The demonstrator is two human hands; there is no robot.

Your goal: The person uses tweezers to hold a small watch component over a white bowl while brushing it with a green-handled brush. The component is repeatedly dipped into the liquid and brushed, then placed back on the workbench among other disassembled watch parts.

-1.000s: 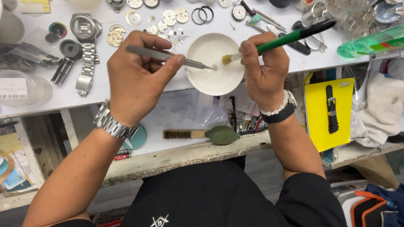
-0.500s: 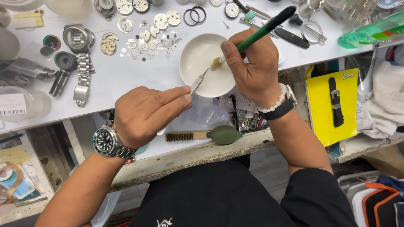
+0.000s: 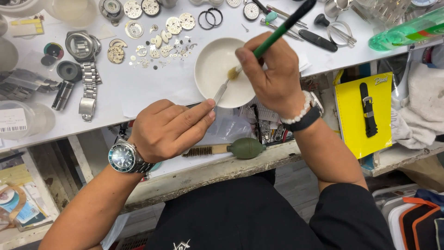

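Left hand point(image 3: 169, 129) now sits lower and nearer the body than a second ago: then it was up over the bowl point(image 3: 222, 71), now it is off the near rim, wrist turned so the watch point(image 3: 122, 157) face shows. Fingers pinched narrow on tweezers point(image 3: 221, 91); only the tips reach over the rim into the bowl.

Right hand point(image 3: 273, 74) has shifted little. It is closed on a green-handled brush point(image 3: 277, 34), bristles point(image 3: 232, 72) down inside the bowl, touching or just above the tweezer tips. Cannot tell whether a part is held there: too small.

The brush handle stands steeper than before and points up and away.

Reading: work is centred in the bowl, brush meeting tweezer tip, likely cleaning a small piece. The left hand's pull-back looks like a change of angle rather than a let-go, since the tweezers are in grip as before.

The bowl stands on the white desk point(image 3: 138, 88), near its front edge. Beyond it lie small gears and plates point(image 3: 162, 41), loosely scattered. A steel bracelet point(image 3: 88, 88) lies well to the left. A green blower point(image 3: 245, 148) lies on the lower ledge, just beside the left hand.
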